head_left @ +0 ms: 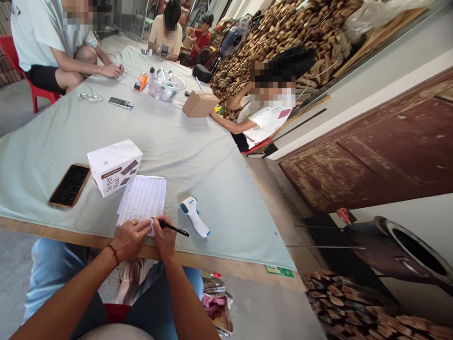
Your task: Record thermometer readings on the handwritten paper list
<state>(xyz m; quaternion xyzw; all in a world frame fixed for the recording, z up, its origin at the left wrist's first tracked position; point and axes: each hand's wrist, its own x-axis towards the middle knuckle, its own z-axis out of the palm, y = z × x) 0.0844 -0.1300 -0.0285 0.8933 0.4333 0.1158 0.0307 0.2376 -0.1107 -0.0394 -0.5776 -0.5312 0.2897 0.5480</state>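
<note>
My right hand (164, 237) is closed around a black pen (177, 229), its tip at the lower part of a written sheet of paper (143, 198). Flat on the bottom of that sheet lies my left hand (131, 238), fingers stretched out, with a ring and a red wrist cord. Just behind the paper stands a white box (115, 165) printed "Super Meal". A dark-screened phone (70, 185) lies left of the box. To the right of my right hand, a white and blue infrared thermometer (195, 216) rests on the cloth.
Farther along the cloth-covered table (198, 156) are a clear basket (166, 87) of bottles, a cardboard box (200, 104), an orange tape dispenser (140, 82) and another phone (121, 103). Several people sit around it. Stacked firewood (283, 33) and a large pot (389, 245) stand on the right.
</note>
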